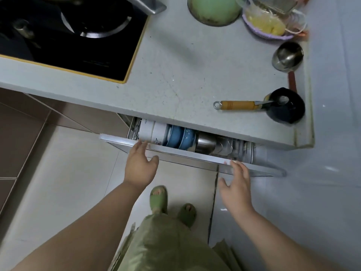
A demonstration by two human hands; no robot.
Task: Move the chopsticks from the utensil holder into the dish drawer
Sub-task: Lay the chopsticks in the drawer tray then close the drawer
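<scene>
Both hands' grip spread, empty: left hand [141,165] & right hand [236,186] fingertips at dish drawer [195,155] front edge, drawer partly open.

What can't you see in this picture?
Head view only:
- Chopsticks: none visible anywhere.
- Most of the dish drawer: hidden under the countertop; only a strip of bowls shows.
- Green bowl: cut off by the top edge.
- Left hand and right hand fingertips: blurred at the drawer front.
</scene>
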